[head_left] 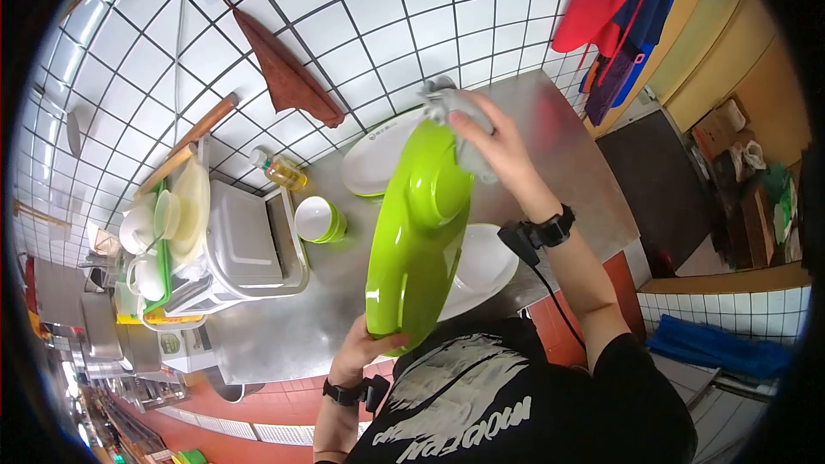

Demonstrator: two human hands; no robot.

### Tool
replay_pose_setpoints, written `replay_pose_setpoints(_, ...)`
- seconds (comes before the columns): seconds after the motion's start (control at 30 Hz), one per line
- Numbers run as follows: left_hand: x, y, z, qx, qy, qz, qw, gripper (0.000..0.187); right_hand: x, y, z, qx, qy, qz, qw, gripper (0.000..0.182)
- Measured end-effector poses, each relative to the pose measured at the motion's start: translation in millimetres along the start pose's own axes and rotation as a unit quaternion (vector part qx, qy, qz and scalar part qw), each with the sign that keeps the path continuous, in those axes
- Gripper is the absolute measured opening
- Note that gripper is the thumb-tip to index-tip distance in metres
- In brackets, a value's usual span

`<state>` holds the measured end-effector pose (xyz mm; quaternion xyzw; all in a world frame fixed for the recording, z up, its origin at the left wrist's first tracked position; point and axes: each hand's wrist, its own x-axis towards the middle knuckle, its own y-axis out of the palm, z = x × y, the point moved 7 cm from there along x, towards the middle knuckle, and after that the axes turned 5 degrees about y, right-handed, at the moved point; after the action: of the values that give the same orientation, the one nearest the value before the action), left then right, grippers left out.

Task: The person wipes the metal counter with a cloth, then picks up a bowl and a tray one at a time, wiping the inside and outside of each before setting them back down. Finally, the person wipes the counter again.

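Note:
A glossy green oval dish is held up, tilted, over the steel table. My left hand grips its lower end, fingers wrapped round the rim. At the dish's upper end, my right hand is closed on a grey cloth that presses against the green surface. Behind the dish lies a white-inside oval dish near the wall. Another white-inside oval dish rests close to my body, partly hidden by the green one. Left of them stand nested green-and-white cups.
The steel table meets a tiled wall. A bottle of yellow liquid and a white rack with dishes stand at the left. A brown cloth hangs from a hook; red garments hang at the right. A cable trails from my right wrist.

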<state>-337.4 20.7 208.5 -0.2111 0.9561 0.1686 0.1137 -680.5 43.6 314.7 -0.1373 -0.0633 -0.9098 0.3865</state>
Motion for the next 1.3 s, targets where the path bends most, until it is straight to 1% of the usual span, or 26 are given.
replay_pose_setpoints(0.03, 3, 1, -7, 0.015, 0.003, 0.004, 1.000, 0.042, -2, 11, 29, -0.111, -0.171, 0.004, 0.979, 0.035)
replay_pose_setpoints(0.1, 10, 1, -15, 0.032, -0.003, 0.000, 0.999, 0.043, -24, 49, 67, -0.195, -0.287, 0.109, 0.931, 0.035)
replay_pose_setpoints(0.13, 12, 3, -20, 0.033, -0.005, 0.002, 0.999, 0.043, -31, 60, 73, -0.196, -0.286, 0.106, 0.932, 0.035)
replay_pose_setpoints(0.2, 15, 4, -31, -0.043, 0.013, -0.021, 0.999, 0.049, -44, 87, 75, -0.290, -0.301, 0.163, 0.894, 0.038)
replay_pose_setpoints(0.23, 15, 1, -33, -0.071, 0.024, -0.032, 0.997, 0.057, -36, 83, 73, -0.290, -0.308, 0.133, 0.896, 0.035)
replay_pose_setpoints(0.27, 13, -2, -32, -0.070, 0.020, -0.030, 0.997, 0.057, -19, 77, 63, -0.264, -0.267, 0.123, 0.919, 0.036)
replay_pose_setpoints(0.33, 7, -17, -29, -0.146, 0.052, -0.051, 0.987, 0.064, 18, 52, 38, -0.206, -0.260, 0.093, 0.939, 0.035)
replay_pose_setpoints(0.4, 0, -28, -19, -0.165, 0.049, -0.060, 0.983, 0.069, 40, 23, 16, -0.034, -0.107, 0.121, 0.986, 0.033)
replay_pose_setpoints(0.43, 0, -30, -22, -0.233, 0.086, -0.070, 0.966, 0.070, 36, 15, 13, -0.031, -0.106, 0.126, 0.986, 0.033)
replay_pose_setpoints(0.47, 1, -34, -24, -0.299, 0.122, -0.078, 0.943, 0.071, 34, 5, -3, 0.045, 0.007, 0.119, 0.992, 0.031)
replay_pose_setpoints(0.5, 4, -37, -25, -0.335, 0.147, -0.062, 0.929, 0.074, 30, 5, -18, 0.119, 0.120, 0.109, 0.980, 0.029)
replay_pose_setpoints(0.53, 8, -41, -23, -0.336, 0.149, -0.067, 0.927, 0.074, 22, 12, -20, 0.120, 0.122, 0.114, 0.979, 0.029)
replay_pose_setpoints(0.6, 17, -48, -15, -0.415, 0.160, -0.060, 0.894, 0.072, -1, 18, 9, 0.042, -0.121, 0.040, 0.991, 0.030)
replay_pose_setpoints(0.63, 25, -47, -13, -0.451, 0.137, 0.002, 0.882, 0.065, -11, 27, 17, -0.010, -0.183, 0.062, 0.981, 0.031)
replay_pose_setpoints(0.73, 44, -48, -19, -0.431, 0.155, -0.108, 0.882, 0.057, -34, 44, 17, -0.029, -0.182, 0.100, 0.978, 0.034)
replay_pose_setpoints(0.77, 51, -45, -26, -0.428, 0.153, -0.147, 0.879, 0.058, -37, 45, 3, 0.001, -0.143, 0.080, 0.986, 0.033)
replay_pose_setpoints(0.8, 59, -41, -34, -0.428, 0.157, -0.153, 0.877, 0.058, -47, 52, -3, 0.005, -0.143, 0.087, 0.986, 0.033)
replay_pose_setpoints(0.87, 75, -31, -51, -0.426, 0.158, -0.124, 0.882, 0.062, -66, 55, -15, 0.052, -0.112, 0.014, 0.992, 0.030)
replay_pose_setpoints(0.9, 80, -30, -56, -0.426, 0.161, -0.127, 0.881, 0.062, -77, 60, -14, 0.008, -0.152, 0.011, 0.988, 0.031)
replay_pose_setpoints(0.93, 84, -29, -59, -0.420, 0.161, -0.130, 0.883, 0.063, -86, 63, -11, 0.010, -0.152, 0.013, 0.988, 0.031)
replay_pose_setpoints(1.0, 90, -27, -62, -0.414, 0.158, -0.133, 0.886, 0.063, -109, 77, 9, -0.138, -0.230, 0.042, 0.962, 0.038)
replay_pose_setpoints(1.03, 93, -26, -64, -0.406, 0.164, -0.138, 0.888, 0.063, -116, 81, 16, -0.138, -0.229, 0.040, 0.963, 0.038)
replay_pose_setpoints(1.1, 96, -21, -68, -0.397, 0.168, -0.138, 0.892, 0.062, -129, 100, 33, -0.234, -0.276, 0.049, 0.931, 0.048)
replay_pose_setpoints(1.2, 100, -11, -75, -0.394, 0.174, -0.138, 0.892, 0.064, -133, 117, 48, -0.292, -0.303, 0.052, 0.906, 0.055)
replay_pose_setpoints(1.27, 103, -3, -74, -0.392, 0.139, -0.109, 0.903, 0.066, -139, 125, 46, -0.301, -0.300, 0.051, 0.904, 0.053)
replay_pose_setpoints(1.3, 103, 4, -78, -0.374, 0.154, -0.081, 0.911, 0.066, -147, 130, 47, -0.328, -0.340, 0.053, 0.880, 0.051)
